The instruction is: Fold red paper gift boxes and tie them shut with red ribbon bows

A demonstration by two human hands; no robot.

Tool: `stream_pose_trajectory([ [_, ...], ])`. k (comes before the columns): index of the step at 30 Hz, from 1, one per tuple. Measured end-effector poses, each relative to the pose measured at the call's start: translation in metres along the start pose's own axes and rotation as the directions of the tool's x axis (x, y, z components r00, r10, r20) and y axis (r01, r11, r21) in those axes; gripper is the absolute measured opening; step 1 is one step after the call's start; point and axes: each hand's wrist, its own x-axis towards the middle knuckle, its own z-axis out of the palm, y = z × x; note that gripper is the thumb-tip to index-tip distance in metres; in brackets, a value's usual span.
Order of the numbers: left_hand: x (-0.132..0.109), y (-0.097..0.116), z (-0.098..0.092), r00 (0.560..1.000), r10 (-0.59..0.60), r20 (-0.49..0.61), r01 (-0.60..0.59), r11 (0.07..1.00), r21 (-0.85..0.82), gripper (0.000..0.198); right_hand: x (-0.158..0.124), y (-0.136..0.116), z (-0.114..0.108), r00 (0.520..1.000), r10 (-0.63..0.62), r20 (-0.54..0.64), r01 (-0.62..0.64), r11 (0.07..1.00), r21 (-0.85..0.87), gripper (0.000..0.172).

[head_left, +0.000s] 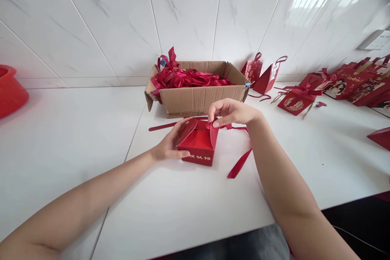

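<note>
A small red gift box (198,146) with gold characters on its front stands on the white table (76,138), its top flaps partly open. My left hand (170,143) wraps around the box's left side and holds it steady. My right hand (229,112) hovers over the box's right top edge, thumb and fingers pinched on a red ribbon (240,161) that trails off to the right and down across the table.
An open cardboard box (198,98) full of red ribbons stands just behind. A loose red strip (164,126) lies in front of it. Finished red boxes and bags (297,99) crowd the back right. A red pot (10,89) sits far left. The table edge runs near my body.
</note>
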Motion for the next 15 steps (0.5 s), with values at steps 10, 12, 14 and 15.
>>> stream_pose_trajectory([
  [10, -0.001, 0.0, 0.0, 1.0, 0.0, 0.005, 0.0, 1.0, 0.012, 0.09, -0.009, -0.012, 0.0, 0.943, -0.26, -0.207, 0.252, 0.966, -0.062, 0.016],
  [12, -0.001, 0.001, 0.001, 1.0, 0.0, -0.001, 0.0, 1.0, 0.03, 0.091, -0.019, -0.019, -0.002, 0.869, -0.382, -0.314, 0.381, 0.922, -0.068, 0.018],
  [14, -0.001, 0.001, 0.001, 1.0, 0.007, 0.0, -0.007, 0.999, 0.048, 0.093, -0.032, -0.028, -0.007, 0.767, -0.508, -0.393, 0.513, 0.852, -0.102, 0.018],
  [15, -0.001, 0.001, 0.0, 1.0, 0.011, 0.001, -0.011, 0.998, 0.057, 0.094, -0.039, -0.033, -0.008, 0.716, -0.561, -0.416, 0.566, 0.815, -0.125, 0.018],
])
